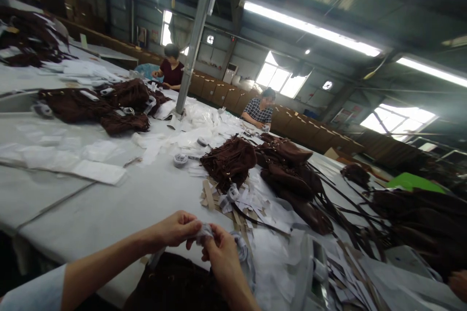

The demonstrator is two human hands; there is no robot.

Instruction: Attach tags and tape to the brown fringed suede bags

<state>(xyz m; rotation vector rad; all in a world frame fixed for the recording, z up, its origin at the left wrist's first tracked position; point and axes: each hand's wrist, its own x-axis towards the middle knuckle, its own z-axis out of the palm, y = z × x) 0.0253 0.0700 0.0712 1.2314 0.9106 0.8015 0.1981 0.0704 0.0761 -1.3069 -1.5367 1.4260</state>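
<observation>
My left hand (182, 229) and my right hand (222, 249) meet above the near table edge, fingers closed from both sides on a small crumpled piece of pale grey wrapping (205, 233). Whether anything lies inside the wrapping I cannot tell. Directly below, a dark brown bag (175, 284) with metal eyelets lies at the bottom of the view, partly hidden by my right forearm. Beside my right wrist, a pale grey wrapped loop (241, 248) curves down; its lower end is unclear.
On the white table (120, 209) lie a fringed brown bag (233, 158), more brown bags (288, 170), paper strips (251, 206) and a roll of tape (180, 160). A metal post (197, 34) rises beyond. Two people work across the table; another person's hand (458, 282) shows at right.
</observation>
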